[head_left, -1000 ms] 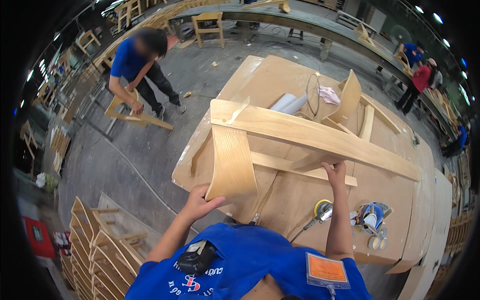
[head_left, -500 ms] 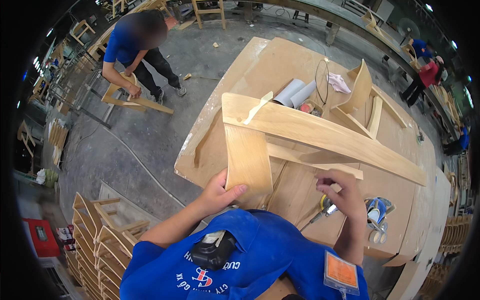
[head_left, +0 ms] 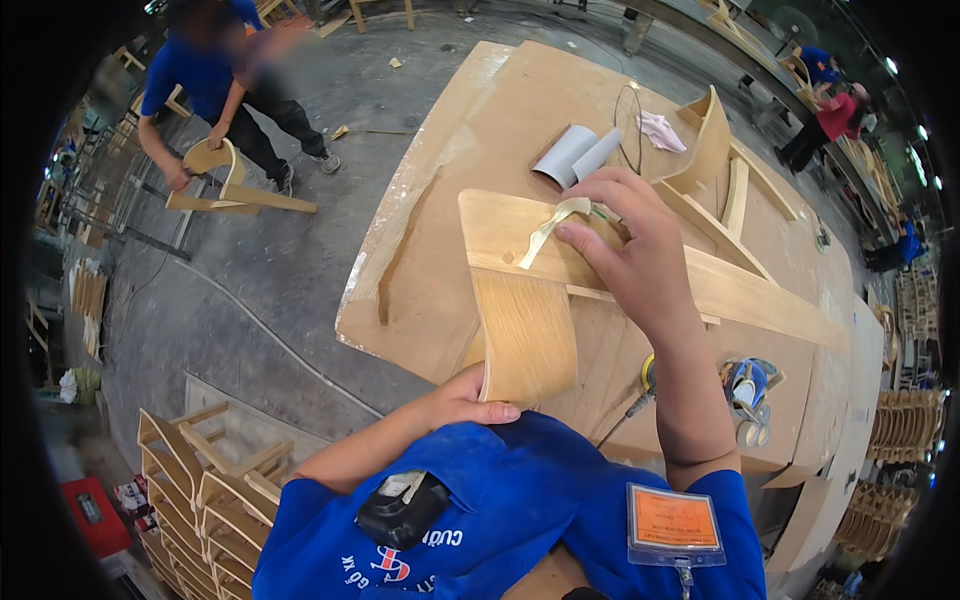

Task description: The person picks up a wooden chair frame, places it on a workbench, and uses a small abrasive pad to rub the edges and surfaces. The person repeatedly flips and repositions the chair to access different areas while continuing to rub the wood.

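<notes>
A wooden chair frame stands in front of me, partly over the worktable. My left hand is closed on the lower edge of its curved wooden panel, thumb in front. A long flat wooden rail joins that panel at the top and runs off to the right. Across the rail's left end lies a pale strip of tape, its upper end lifted and curling. My right hand pinches that upper end between thumb and fingers, and covers part of the rail.
On the table are grey sandpaper sheets, a pink cloth, another chair frame, a cabled tool and a blue-and-white item. Stacked chair parts stand left of me. A co-worker handles a frame beyond.
My right hand has moved up and left from beside the rail to the strip of tape and taken hold of it. The view has shifted slightly; my left hand keeps its hold.
</notes>
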Available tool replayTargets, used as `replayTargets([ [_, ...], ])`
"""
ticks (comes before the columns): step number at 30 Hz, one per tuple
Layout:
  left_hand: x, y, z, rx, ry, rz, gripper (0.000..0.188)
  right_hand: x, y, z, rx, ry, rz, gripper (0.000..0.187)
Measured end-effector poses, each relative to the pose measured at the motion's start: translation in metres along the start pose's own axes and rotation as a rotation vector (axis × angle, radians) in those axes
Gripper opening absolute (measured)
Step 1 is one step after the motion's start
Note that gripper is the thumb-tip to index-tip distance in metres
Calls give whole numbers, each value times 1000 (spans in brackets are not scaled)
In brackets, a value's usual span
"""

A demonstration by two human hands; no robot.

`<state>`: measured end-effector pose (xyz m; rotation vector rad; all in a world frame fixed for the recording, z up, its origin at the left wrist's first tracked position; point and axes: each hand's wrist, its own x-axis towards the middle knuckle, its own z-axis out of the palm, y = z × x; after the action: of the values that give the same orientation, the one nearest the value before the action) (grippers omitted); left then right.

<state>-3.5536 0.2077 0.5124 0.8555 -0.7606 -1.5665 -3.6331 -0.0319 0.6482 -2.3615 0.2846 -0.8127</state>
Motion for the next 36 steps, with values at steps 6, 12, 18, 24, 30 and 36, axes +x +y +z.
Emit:
replayTargets([
  [6, 1, -10, -6, -43, -33, -10, 82, -6, 2, 0, 128, 39, 16, 5],
  [12, 0, -9, -6, 9, -57, -18, 81, -21, 3, -1, 382, 192, 99, 4],
  [18, -8, -22, -7, -2, -76, -1, 81, -19, 26, -43, 439, 559, 265, 9],
  [24, -2, -9, -5, 28, 236, 221, 105, -34, 42, -47, 407, 584, 338, 12],
  [30, 11, 74, -6, 577, 591, 719, 109, -46, 38, -46, 430, 563, 243, 11],
  [36, 35, 87, 35, 408, 614, 507, 96, -47, 35, -46, 418, 527, 244, 10],
])
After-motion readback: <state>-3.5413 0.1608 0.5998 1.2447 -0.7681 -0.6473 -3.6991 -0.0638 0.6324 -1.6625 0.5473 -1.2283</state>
